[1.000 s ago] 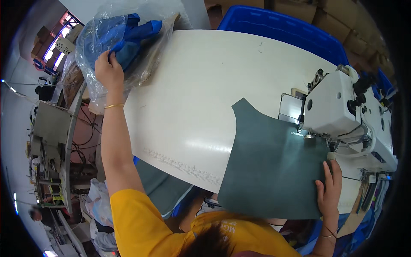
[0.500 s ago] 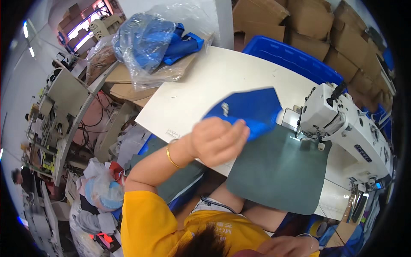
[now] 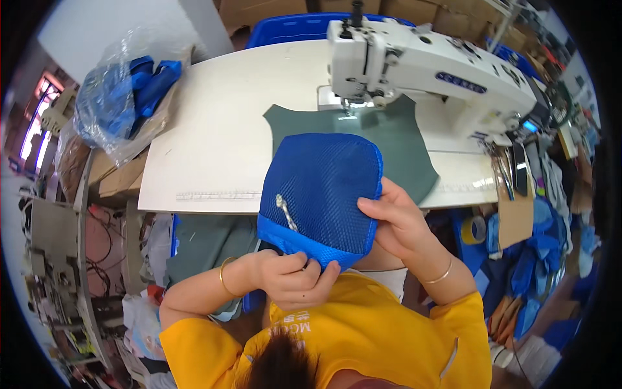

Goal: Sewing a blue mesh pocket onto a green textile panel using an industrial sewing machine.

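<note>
Okay, blue mesh piece [image 3: 317, 185] is held in both hands, in front of the torso at the near edge of the white surface [image 3: 214, 123]. Left hand [image 3: 291, 279]: fingers curled, pinching the lighter blue band along its lower edge. Right hand [image 3: 400, 223]: thumb on the face, pinching the right edge; other fingers mostly hidden behind. Small pale strip on the mesh. Green panel [image 3: 411, 152] lies beyond it, far edge under the sewing machine [image 3: 402, 65] head. Clear plastic bag [image 3: 97, 104] with blue pieces [image 3: 155, 84] at far left.
</note>
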Demonstrator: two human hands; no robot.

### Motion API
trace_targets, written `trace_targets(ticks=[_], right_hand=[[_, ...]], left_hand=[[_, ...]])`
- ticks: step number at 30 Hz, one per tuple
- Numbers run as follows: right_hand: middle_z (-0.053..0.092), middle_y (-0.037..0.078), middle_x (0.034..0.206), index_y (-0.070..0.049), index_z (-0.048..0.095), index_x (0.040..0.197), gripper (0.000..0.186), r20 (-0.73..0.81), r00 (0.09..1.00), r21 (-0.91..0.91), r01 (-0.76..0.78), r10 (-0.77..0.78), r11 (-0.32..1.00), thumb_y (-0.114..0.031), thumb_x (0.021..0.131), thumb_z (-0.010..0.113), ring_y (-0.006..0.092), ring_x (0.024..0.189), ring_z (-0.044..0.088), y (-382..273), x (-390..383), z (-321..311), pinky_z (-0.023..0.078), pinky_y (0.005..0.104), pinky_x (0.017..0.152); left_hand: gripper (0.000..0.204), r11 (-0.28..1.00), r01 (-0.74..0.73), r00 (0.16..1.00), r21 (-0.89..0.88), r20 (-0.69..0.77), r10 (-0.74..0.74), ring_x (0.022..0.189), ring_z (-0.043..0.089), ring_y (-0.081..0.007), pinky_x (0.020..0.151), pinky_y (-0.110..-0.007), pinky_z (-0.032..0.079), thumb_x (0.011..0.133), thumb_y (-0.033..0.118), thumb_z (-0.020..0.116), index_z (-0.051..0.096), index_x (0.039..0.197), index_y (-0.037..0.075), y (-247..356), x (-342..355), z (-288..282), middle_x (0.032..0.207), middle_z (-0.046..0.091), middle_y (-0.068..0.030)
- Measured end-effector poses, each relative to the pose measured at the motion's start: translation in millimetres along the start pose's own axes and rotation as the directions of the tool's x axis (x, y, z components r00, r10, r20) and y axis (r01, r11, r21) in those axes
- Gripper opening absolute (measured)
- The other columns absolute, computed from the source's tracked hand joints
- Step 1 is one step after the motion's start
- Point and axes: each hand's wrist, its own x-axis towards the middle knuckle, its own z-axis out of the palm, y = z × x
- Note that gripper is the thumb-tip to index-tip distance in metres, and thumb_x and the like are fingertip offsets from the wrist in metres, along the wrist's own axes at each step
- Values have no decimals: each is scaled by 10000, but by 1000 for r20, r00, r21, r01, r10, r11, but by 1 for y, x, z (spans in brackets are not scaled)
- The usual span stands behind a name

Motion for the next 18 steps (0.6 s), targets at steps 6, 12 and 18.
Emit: trace_targets(ticks=[6,12,18], right_hand=[[691,137,1273,29,611,1323,359,163,977,58,-150,139,987,-24,970,652,211,1128,685,-3,-11,-8,545,362,1009],[633,180,1366,31,541,1400,432,194,974,403,31,-118,915,23,973,605,304,1231,647,10,-18,-25,523,464,1070],[627,156,1383,-18,495,1456,474,226,974,288,-52,-15,956,10,989,572,321,1309,587,33,-19,-19,484,481,1101]], left_hand=[[485,808,585,808,-75,139,-572,1023,630,-267,869,-397,508,869,484,751,716,1067,43,-9,11,-30,1182,715,-128],[800,354,893,334,-279,-116,-935,1390,466,-372,1163,-475,342,946,469,695,393,1508,-13,-29,-14,-23,1537,451,-223],[753,-772,-91,81,-629,768,-635,1376,509,-320,1165,-503,378,968,397,697,385,1519,-9,17,-52,-16,1491,525,-179]])
